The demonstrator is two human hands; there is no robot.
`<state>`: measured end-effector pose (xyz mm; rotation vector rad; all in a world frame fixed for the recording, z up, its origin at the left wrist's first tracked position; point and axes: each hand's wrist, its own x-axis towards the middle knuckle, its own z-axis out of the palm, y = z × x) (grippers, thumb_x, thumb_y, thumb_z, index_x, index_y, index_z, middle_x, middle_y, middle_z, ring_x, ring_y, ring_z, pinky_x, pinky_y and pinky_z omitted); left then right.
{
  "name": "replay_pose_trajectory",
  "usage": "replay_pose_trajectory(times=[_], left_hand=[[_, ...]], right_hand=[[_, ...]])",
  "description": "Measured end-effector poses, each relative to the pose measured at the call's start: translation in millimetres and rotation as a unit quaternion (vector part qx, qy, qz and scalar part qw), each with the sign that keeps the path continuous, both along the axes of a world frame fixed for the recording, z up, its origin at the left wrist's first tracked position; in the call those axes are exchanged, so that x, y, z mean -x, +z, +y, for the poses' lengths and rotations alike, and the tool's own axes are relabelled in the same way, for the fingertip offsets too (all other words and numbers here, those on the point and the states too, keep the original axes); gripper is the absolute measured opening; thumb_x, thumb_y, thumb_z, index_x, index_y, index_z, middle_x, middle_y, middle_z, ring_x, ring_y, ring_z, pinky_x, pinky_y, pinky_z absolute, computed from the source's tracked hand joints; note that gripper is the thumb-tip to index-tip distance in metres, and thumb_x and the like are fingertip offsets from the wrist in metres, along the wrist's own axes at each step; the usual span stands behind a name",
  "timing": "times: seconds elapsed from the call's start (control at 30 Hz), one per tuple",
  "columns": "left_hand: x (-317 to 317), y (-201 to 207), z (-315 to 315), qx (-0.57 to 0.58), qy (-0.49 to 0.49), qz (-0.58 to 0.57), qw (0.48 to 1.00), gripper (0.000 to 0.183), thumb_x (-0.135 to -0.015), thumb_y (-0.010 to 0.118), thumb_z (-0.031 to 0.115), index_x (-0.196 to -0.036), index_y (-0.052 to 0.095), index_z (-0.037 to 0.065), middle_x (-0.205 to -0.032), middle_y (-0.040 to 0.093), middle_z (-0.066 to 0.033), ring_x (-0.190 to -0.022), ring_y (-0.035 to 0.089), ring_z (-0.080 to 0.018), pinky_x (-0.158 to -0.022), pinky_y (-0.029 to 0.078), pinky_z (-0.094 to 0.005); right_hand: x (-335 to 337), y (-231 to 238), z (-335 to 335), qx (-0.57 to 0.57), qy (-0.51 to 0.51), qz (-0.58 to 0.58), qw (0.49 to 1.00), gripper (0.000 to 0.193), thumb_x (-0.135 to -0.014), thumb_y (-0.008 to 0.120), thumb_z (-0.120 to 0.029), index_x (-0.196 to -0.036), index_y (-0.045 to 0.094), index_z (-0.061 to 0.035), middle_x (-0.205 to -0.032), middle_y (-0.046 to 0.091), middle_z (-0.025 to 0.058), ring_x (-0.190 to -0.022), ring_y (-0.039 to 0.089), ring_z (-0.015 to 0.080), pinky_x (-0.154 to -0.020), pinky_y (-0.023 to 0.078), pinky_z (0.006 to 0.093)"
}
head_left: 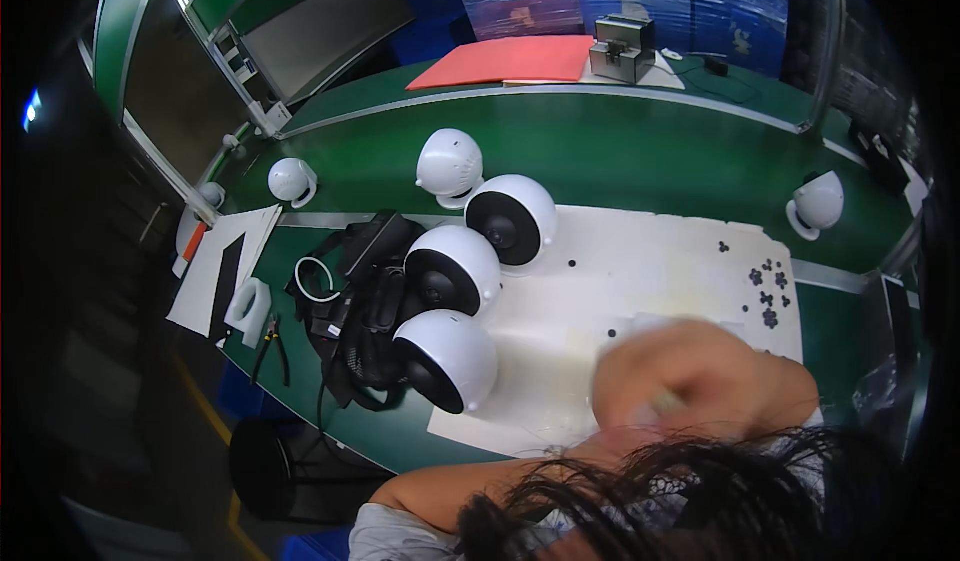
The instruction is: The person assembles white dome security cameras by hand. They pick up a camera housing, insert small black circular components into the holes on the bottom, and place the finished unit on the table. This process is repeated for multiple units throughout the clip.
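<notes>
My right hand [650, 366] is smeared by motion above the white sheet [545, 361], close in front of me. Just below it, my left hand [625, 443] meets it, partly covered by hair. A small pale spot shows between the hands, too blurred to name, so their grip cannot be made out. To their left stand three white ball-shaped devices with round black faces: a near one [460, 356], a middle one [465, 251] and a far one [525, 206]. Small black round pieces [769, 318] lie scattered on the sheet's right side.
A black strapped headset [370, 311] with cables lies left of the devices, beside pliers [271, 351] and a white tape dispenser [248, 311]. More white devices stand at the back [450, 166] and right [817, 204]. A metal box [622, 51] sits on the rear shelf.
</notes>
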<state>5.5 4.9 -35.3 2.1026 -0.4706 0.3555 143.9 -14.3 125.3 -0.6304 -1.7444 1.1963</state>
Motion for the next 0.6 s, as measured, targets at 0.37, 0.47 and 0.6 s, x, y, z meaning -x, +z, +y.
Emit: replay_pose_trajectory(times=[0.37,0.47,0.6], left_hand=[[-10.5,-10.6,-1.0,0.224,-0.049,0.244,0.942,0.042,-0.072,0.058,0.018,-0.112,0.051,0.008,-0.096,0.054,-0.0091,-0.088,0.054,-0.023,-0.074,0.044,-0.0322],[-10.2,-12.6,-3.8,0.257,-0.053,0.271,0.926,0.038,-0.075,0.056,0.021,-0.11,0.052,0.006,-0.095,0.055,-0.0098,-0.087,0.054,-0.0226,-0.074,0.044,-0.0316],[-10.9,-13.0,-5.1,0.272,-0.053,0.287,0.917,0.034,-0.08,0.053,0.025,-0.107,0.053,0.005,-0.094,0.056,-0.0107,-0.087,0.054,-0.0221,-0.074,0.043,-0.0307]], right_hand=[[-6.9,-15.6,-36.7,0.005,0.205,0.193,0.96,0.017,-0.077,0.061,-0.006,-0.09,0.06,0.0038,-0.085,0.059,0.0098,-0.071,0.056,0.0209,-0.066,0.044,0.0283],[-1.8,-19.4,-42.1,-0.019,0.18,0.21,0.961,0.011,-0.071,0.06,-0.003,-0.081,0.057,0.0019,-0.07,0.055,0.0047,-0.058,0.05,0.0121,-0.053,0.04,0.0244],[3.2,-23.0,-49.2,-0.02,0.146,0.238,0.96,0.008,-0.07,0.058,-0.002,-0.077,0.057,0.0017,-0.066,0.055,0.0038,-0.056,0.049,0.0099,-0.05,0.039,0.0232]])
